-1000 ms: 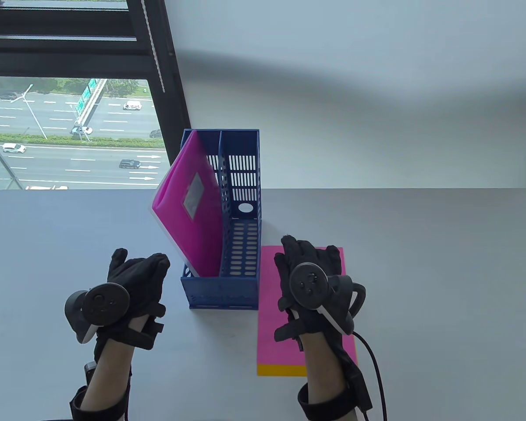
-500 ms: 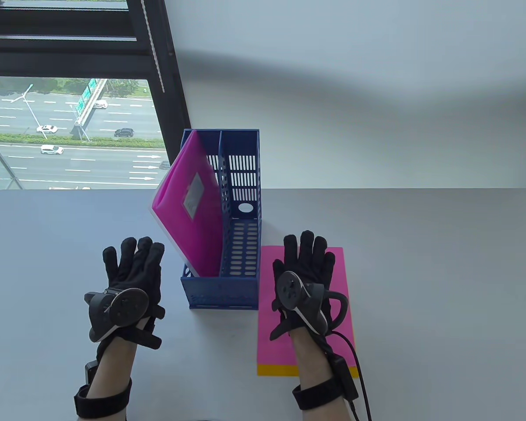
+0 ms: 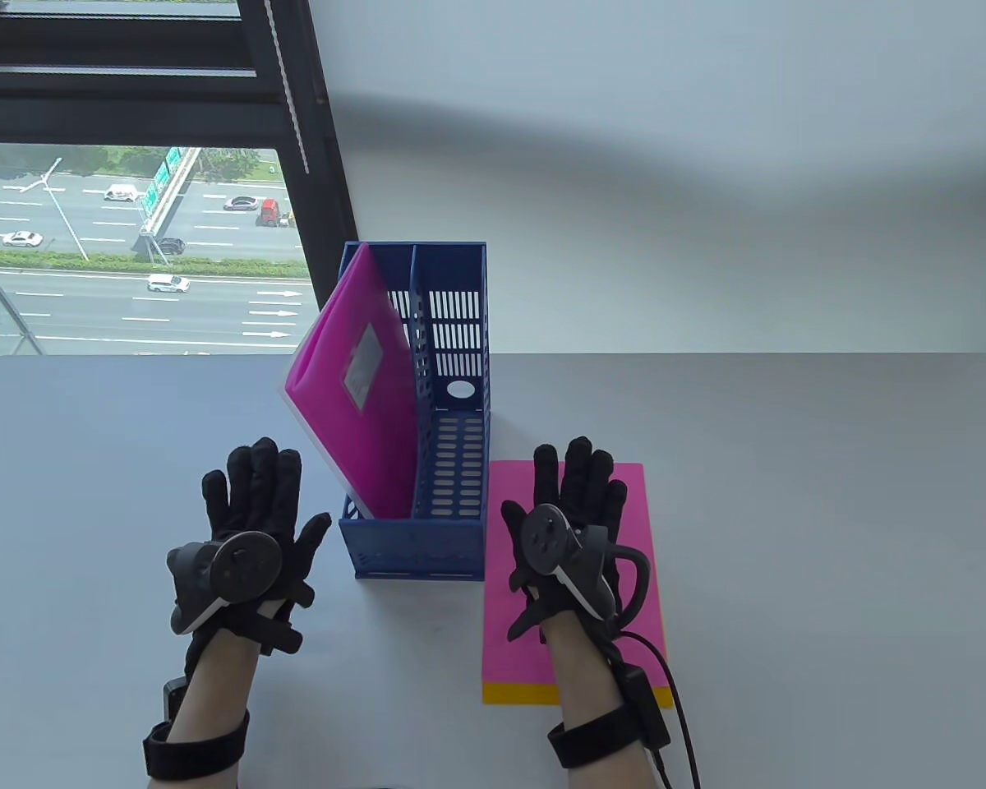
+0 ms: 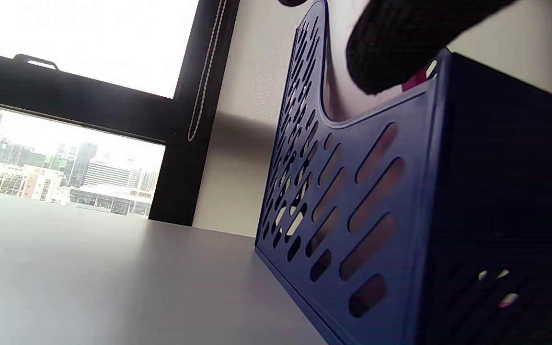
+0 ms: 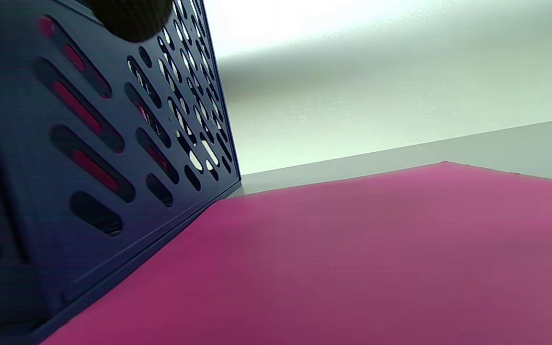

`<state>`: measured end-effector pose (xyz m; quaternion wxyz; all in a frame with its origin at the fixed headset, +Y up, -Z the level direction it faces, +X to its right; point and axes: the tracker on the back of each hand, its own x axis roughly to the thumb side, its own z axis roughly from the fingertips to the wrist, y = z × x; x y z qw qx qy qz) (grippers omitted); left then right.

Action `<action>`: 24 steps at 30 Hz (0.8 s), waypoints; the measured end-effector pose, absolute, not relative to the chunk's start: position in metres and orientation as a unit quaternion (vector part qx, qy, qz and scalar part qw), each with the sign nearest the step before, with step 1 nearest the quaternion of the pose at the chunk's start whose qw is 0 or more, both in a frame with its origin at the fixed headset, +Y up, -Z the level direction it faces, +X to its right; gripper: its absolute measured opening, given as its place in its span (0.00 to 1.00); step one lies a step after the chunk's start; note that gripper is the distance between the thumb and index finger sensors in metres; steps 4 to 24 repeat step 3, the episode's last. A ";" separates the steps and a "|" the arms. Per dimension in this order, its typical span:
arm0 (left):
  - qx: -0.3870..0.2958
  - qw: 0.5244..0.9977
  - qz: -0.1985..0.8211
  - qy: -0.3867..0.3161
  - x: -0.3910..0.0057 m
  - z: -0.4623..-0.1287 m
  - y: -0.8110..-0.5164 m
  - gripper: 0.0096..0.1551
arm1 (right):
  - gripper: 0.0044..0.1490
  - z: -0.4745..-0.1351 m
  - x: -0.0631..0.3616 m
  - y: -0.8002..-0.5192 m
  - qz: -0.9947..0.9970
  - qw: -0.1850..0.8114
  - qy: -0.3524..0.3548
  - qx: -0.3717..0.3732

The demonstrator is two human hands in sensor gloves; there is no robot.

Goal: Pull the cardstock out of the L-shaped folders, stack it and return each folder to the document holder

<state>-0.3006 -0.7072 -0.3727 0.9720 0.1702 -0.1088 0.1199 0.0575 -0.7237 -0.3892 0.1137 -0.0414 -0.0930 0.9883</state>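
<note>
A blue slotted document holder (image 3: 452, 460) (image 4: 352, 206) (image 5: 89, 143) stands mid-table. A pink folder (image 3: 361, 394) leans in its left compartment; the right compartment holds nothing. To the holder's right lies a stack of cardstock (image 3: 637, 526) (image 5: 352, 258), a pink sheet on top and a yellow edge (image 3: 518, 694) showing at the near end. My right hand (image 3: 571, 509) lies flat on the pink sheet with straight fingers. My left hand (image 3: 251, 514) rests on the table left of the holder, fingers spread, holding nothing.
The grey table (image 3: 789, 493) runs wide to the right and the left. A window (image 3: 131, 246) and a dark frame (image 3: 312, 148) stand behind the holder on the left, a white wall (image 3: 665, 205) behind the rest.
Both hands went from curled to flat with straight fingers. The left hand turned palm down and spread its thumb. The folder, holder and stack stayed put.
</note>
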 end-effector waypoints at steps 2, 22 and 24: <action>0.173 0.971 0.121 -0.108 -0.301 -0.373 -0.707 0.49 | 0.51 -0.389 0.058 -0.723 0.988 0.118 -0.092 -0.041; 0.172 0.972 0.122 -0.107 -0.301 -0.373 -0.706 0.49 | 0.51 -0.389 0.058 -0.723 0.988 0.121 -0.090 -0.041; 0.172 0.972 0.122 -0.107 -0.301 -0.373 -0.706 0.49 | 0.51 -0.389 0.058 -0.723 0.988 0.121 -0.090 -0.041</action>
